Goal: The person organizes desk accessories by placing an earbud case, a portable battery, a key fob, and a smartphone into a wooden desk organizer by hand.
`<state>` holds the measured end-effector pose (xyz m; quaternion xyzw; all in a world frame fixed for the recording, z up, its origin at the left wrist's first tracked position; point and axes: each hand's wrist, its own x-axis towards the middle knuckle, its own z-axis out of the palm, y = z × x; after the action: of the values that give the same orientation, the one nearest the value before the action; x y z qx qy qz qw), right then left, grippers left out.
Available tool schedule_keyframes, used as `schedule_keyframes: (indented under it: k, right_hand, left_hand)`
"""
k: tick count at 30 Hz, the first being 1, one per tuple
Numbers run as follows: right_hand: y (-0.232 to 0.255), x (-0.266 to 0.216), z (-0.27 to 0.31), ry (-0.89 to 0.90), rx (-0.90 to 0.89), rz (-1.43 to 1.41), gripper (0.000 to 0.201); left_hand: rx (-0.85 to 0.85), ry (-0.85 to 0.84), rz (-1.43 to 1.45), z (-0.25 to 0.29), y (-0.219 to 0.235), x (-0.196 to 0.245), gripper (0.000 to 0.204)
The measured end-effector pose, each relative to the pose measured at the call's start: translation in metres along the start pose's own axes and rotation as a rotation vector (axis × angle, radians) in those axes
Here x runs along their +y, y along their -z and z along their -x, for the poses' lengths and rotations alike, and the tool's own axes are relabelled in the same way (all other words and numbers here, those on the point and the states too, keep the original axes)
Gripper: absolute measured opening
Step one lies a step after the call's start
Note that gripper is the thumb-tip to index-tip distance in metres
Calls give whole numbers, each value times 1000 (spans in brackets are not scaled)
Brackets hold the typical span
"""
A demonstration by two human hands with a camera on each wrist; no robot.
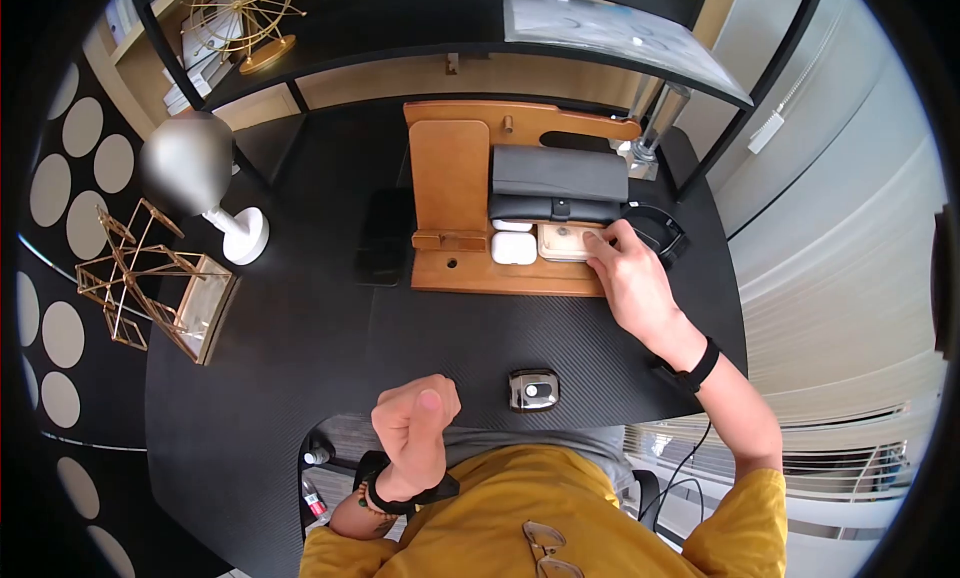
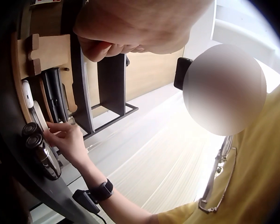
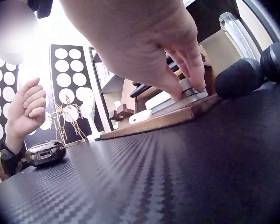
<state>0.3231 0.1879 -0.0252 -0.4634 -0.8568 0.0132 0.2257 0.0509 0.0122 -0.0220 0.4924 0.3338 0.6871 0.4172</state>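
Note:
At the right end of the brown wooden desk organizer (image 1: 560, 280), my right hand (image 1: 640, 283) pinches a pale, flat rectangular case (image 1: 562, 241), thumb and fingers at its edges. The case lies in the organizer's tray, beside a white earbud case (image 1: 513, 248). Behind them sits a dark grey folded pouch (image 1: 560, 173). My left hand (image 1: 412, 428) is held over the desk's front edge, fingers curled into a fist with nothing in it. Between the hands and nearer to me, an electric shaver (image 1: 534, 390) with round heads (image 2: 34, 141) lies on the black desk (image 1: 430, 338).
Black headphones (image 1: 660, 228) lie right of the organizer, with a clear glass ornament (image 1: 655, 128) behind. A dark phone (image 1: 384, 238) lies left of it. Further left stand a white lamp (image 1: 245, 236) and a gold wire ornament (image 1: 150, 268). A black shelf (image 1: 400, 28) spans the back.

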Motion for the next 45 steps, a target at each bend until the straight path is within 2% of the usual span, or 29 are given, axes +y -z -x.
schedule_keyframes:
  k: [3,7,10,16,19,29,45]
  right_hand:
    - [3,-5,1,46,30,91,34]
    - [4,-25,11,220,37,184,37]
    - [3,-42,13,163,-34,194,44]
    - [-10,-49,15,112,-54,275,74]
    - [-16,-48,15,109,-82,305,78]
    - [-19,-42,10,87,-97,301,72]
    - [-17,-46,7,81,-107,285,77]
  left_hand:
    - [-6,4,1,1,2,-2,59]
    - [1,-20,33,2,4,-3,55]
    - [32,20,66,0,3,-4,56]
    - [65,43,89,-1,2,-3,59]
    - [71,53,79,-2,2,-1,60]
    - [35,86,19,-3,-5,3,58]
    - [25,76,26,-3,-4,0,58]
